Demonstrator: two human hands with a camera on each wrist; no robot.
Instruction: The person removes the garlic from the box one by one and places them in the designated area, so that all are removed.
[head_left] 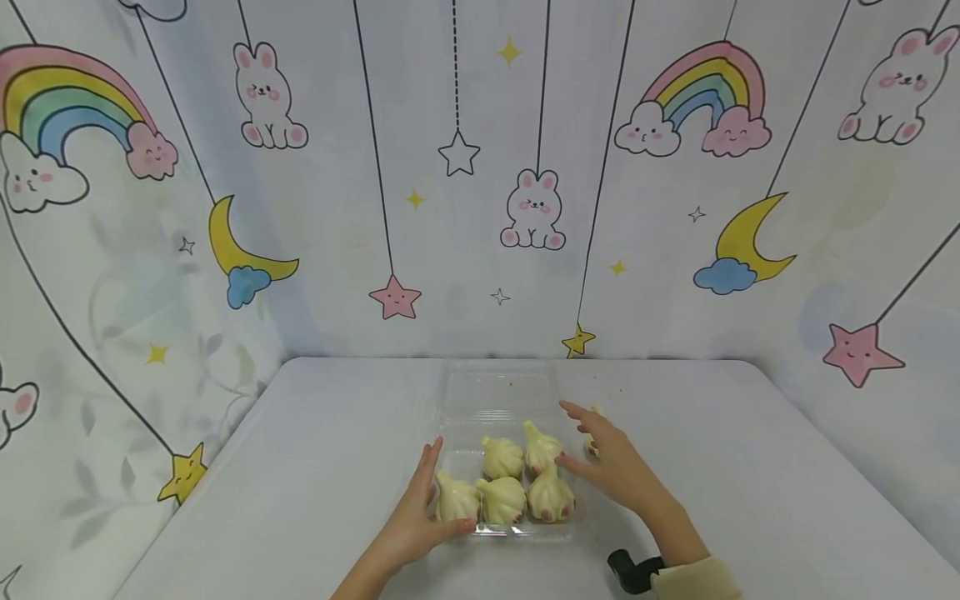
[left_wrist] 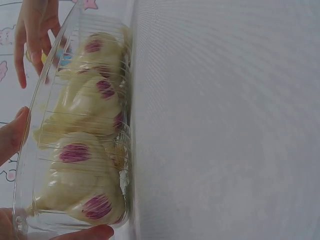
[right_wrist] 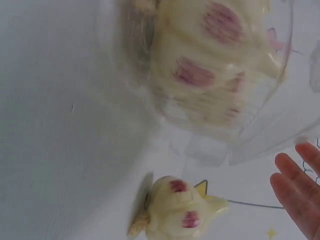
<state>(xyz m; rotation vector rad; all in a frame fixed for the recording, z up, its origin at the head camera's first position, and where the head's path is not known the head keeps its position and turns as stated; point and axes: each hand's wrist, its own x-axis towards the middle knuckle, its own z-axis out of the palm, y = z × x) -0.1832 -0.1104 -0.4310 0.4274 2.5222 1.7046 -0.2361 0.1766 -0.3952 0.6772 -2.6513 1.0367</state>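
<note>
A clear plastic clamshell box (head_left: 525, 533) holds several garlic bulbs (head_left: 502, 500), whitish with purple patches at the root end. My left hand (head_left: 412, 512) rests at the box's left side, fingers straight along the wall and thumb at the front corner; the left wrist view shows the thumb against the wall (left_wrist: 30, 227). Above the box's right edge hovers my right hand (head_left: 611, 458), fingers spread and nothing in them. One more garlic bulb (right_wrist: 180, 207) lies on the table just right of the box, mostly hidden behind the right hand in the head view.
The box's open lid (head_left: 498, 387) lies flat behind it toward the back edge of the white table (head_left: 337, 442). A black wrist strap piece (head_left: 633, 572) shows by the right sleeve (head_left: 697, 579). A patterned curtain (head_left: 465, 233) stands around the table.
</note>
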